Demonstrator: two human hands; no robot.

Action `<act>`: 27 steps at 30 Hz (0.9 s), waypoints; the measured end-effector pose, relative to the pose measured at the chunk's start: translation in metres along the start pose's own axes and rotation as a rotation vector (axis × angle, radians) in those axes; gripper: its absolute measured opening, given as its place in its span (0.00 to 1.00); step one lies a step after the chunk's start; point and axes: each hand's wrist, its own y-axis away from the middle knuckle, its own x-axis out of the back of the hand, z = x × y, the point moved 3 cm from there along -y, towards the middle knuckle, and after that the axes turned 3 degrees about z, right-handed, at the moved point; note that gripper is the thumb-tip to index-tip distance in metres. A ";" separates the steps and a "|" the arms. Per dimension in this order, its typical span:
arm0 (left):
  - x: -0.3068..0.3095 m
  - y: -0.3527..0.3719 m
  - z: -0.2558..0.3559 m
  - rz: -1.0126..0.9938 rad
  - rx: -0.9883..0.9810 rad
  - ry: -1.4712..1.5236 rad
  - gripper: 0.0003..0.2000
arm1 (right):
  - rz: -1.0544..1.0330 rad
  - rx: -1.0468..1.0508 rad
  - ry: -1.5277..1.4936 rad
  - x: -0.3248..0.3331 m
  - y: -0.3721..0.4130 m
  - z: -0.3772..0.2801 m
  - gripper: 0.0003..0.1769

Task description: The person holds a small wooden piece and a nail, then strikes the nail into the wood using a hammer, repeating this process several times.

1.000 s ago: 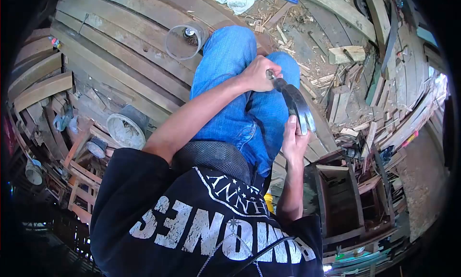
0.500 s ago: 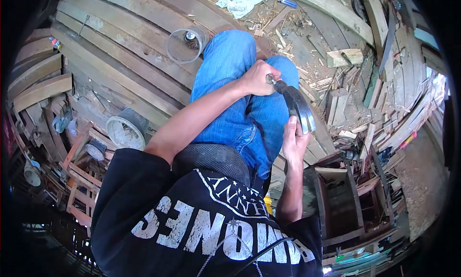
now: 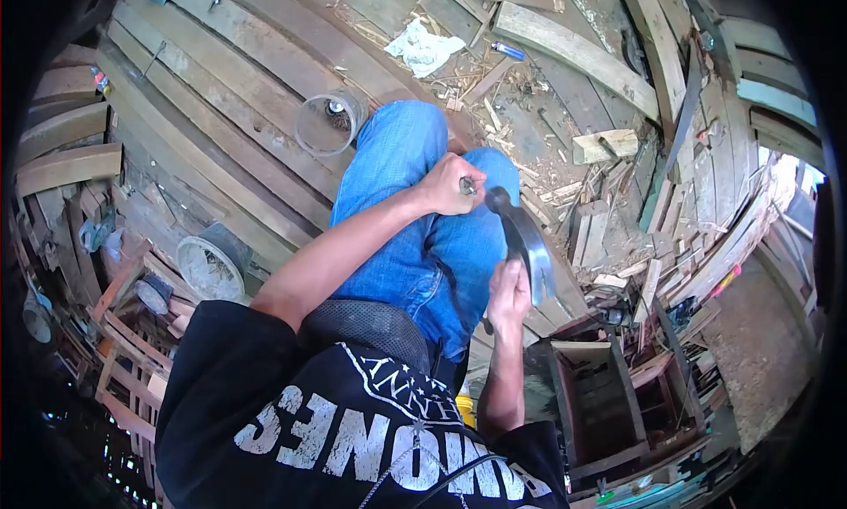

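Observation:
My left hand [image 3: 448, 184] is closed over my knee around a narrow rod-like tool [image 3: 467, 185]; its rounded end pokes up out of the fist. The lower part is hidden, so its kind does not show. In my right hand [image 3: 509, 290] is a claw hammer [image 3: 520, 231], gripped with its handle mostly hidden below the head. The striking face is just right of the rod's end, a small gap between them, while the claw points down and right. Both hands are over the blue jeans [image 3: 388, 169].
A clear bucket [image 3: 304, 125] with nails stands left of my knee on wooden planks [image 3: 221, 86]. Further left is a white bucket [image 3: 210, 268]. Wood chips, a white cloth [image 3: 423, 48] and a plank [image 3: 578, 59] lie ahead. At right stands a wooden frame [image 3: 565, 403].
The hammer head has moved off the rod's end, leaving a small gap. My view has shifted, so the knees and hands appear lower and further left.

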 end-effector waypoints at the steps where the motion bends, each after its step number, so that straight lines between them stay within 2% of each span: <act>1: -0.001 0.002 0.000 -0.003 0.042 0.041 0.11 | -0.003 -0.069 -0.109 0.001 0.004 0.001 0.18; 3: 0.000 0.002 0.005 -0.003 0.012 0.030 0.12 | -0.007 -0.207 -0.321 0.002 0.011 0.004 0.18; 4: 0.002 0.000 0.009 -0.002 -0.029 0.012 0.14 | 0.009 -0.107 -0.143 -0.002 0.006 0.006 0.18; 8: 0.002 -0.002 0.005 0.022 -0.020 0.009 0.14 | 0.000 -0.055 -0.072 -0.002 0.005 0.000 0.18; 9: 0.001 -0.002 0.004 0.020 -0.014 0.021 0.14 | -0.012 -0.130 -0.212 -0.006 0.010 -0.001 0.23; 11: 0.001 0.002 0.002 0.008 -0.003 0.033 0.15 | -0.055 -0.104 -0.447 -0.001 0.011 -0.008 0.24; 13: 0.000 0.001 0.004 0.003 0.053 0.031 0.14 | -0.030 -0.113 -0.430 0.000 0.008 -0.016 0.22; 15: 0.002 0.000 0.002 -0.041 0.033 0.050 0.14 | -0.042 -0.050 0.017 0.002 -0.006 -0.025 0.19; 16: 0.002 0.000 -0.001 -0.036 0.011 0.012 0.14 | -0.062 -0.098 0.059 0.002 -0.009 -0.024 0.17; 17: 0.001 0.000 -0.003 -0.030 -0.015 -0.028 0.13 | -0.058 -0.103 0.061 0.004 -0.007 -0.022 0.17; 19: -0.002 0.001 -0.003 -0.015 0.004 -0.002 0.13 | -0.010 0.045 0.127 0.009 -0.004 -0.019 0.18; 20: -0.001 0.001 -0.003 -0.009 0.018 0.015 0.13 | -0.029 0.028 0.029 0.014 0.000 -0.012 0.20; 21: -0.001 0.002 -0.003 -0.003 0.033 0.032 0.13 | -0.030 -0.101 -0.217 0.014 0.007 -0.006 0.22; 23: 0.000 0.002 0.002 0.003 0.024 0.030 0.14 | -0.073 -0.127 -0.356 0.013 0.010 0.001 0.21; 25: 0.000 0.000 0.000 0.013 0.006 0.022 0.15 | -0.016 -0.130 -0.154 0.002 0.005 -0.002 0.18; 26: 0.001 0.001 -0.002 -0.014 0.011 0.016 0.16 | -0.044 -0.050 -0.062 0.001 0.000 -0.006 0.16; 27: 0.002 0.000 -0.002 -0.042 0.017 0.009 0.17 | -0.042 -0.048 -0.065 -0.001 0.000 -0.005 0.16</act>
